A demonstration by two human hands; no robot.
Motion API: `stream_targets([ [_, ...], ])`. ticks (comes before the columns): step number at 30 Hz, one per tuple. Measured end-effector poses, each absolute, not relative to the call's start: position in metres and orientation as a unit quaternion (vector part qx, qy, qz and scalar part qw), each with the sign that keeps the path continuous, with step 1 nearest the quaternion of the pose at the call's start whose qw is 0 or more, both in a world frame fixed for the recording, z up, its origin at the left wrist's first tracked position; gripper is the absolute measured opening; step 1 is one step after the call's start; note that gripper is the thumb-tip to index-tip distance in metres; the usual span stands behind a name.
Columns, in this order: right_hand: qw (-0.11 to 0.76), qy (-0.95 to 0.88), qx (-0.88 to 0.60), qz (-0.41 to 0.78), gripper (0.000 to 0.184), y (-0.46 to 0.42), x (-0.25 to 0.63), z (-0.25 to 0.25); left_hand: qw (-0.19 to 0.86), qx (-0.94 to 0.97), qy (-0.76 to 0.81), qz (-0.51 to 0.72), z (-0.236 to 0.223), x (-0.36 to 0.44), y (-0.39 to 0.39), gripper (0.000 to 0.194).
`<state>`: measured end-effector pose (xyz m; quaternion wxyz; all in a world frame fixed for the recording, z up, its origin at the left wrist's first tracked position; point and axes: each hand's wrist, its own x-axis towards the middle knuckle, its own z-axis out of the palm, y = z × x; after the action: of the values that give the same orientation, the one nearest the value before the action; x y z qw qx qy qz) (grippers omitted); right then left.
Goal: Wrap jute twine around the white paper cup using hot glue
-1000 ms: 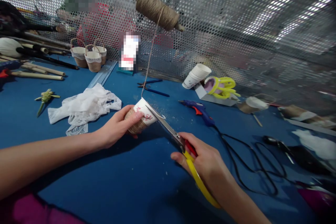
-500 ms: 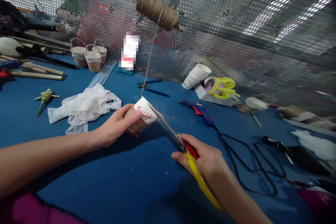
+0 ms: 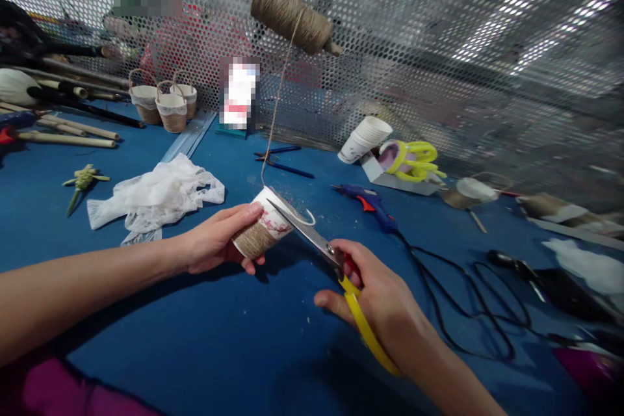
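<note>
My left hand [image 3: 214, 242] grips a white paper cup [image 3: 258, 229] lying on its side, its lower half wrapped in brown twine. A strand of twine runs up from the cup to a twine spool [image 3: 291, 15] hung on the mesh wall. My right hand [image 3: 380, 302] is closed round the yellow and red handles of scissors [image 3: 312, 237], whose blades are at the cup's rim. A thin curl of cut rim hangs from the cup by the blades.
On the blue table [image 3: 234, 338] lie white lace [image 3: 156, 195], a blue glue gun [image 3: 370, 203] with a black cable, stacked paper cups [image 3: 363, 138], yellow scissors [image 3: 414, 161], small baskets [image 3: 163, 104] and sticks [image 3: 63, 136]. A person sits behind the perforated mesh wall [image 3: 439, 45].
The left hand has turned and lifted the cup slightly, showing more twine wrap. The scissors have moved along the rim and a longer curl of cut rim hangs free.
</note>
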<state>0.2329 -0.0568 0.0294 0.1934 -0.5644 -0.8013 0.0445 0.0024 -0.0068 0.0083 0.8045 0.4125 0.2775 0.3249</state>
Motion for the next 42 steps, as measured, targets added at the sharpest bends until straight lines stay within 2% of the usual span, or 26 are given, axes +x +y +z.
stream_targets([
  [10, 0.195, -0.81, -0.553, 0.022, 0.032, -0.0573, 0.2352, 0.0281, 0.769, 0.442, 0.3, 0.351, 0.0086, 0.0044, -0.0089, 0.034],
  [26, 0.173, -0.806, -0.565, 0.043, 0.034, -0.0603, 0.2355, 0.0324, 0.742, 0.443, 0.316, 0.391, 0.0099, 0.0036, -0.0076, 0.034],
  [29, 0.184, -0.804, -0.563, 0.042, 0.037, -0.0593, 0.2361, 0.0323, 0.766, 0.428, 0.29, 0.383, 0.0097, 0.0015, -0.0053, 0.039],
  [34, 0.182, -0.797, -0.574, 0.056, 0.035, -0.0585, 0.2332, 0.037, 0.839, 0.376, 0.257, 0.297, 0.0117, -0.0003, -0.0013, 0.055],
  [42, 0.189, -0.789, -0.581, 0.062, 0.044, -0.0592, 0.2314, 0.0343, 0.78, 0.445, 0.277, 0.341, 0.0077, 0.0007, -0.0042, 0.039],
])
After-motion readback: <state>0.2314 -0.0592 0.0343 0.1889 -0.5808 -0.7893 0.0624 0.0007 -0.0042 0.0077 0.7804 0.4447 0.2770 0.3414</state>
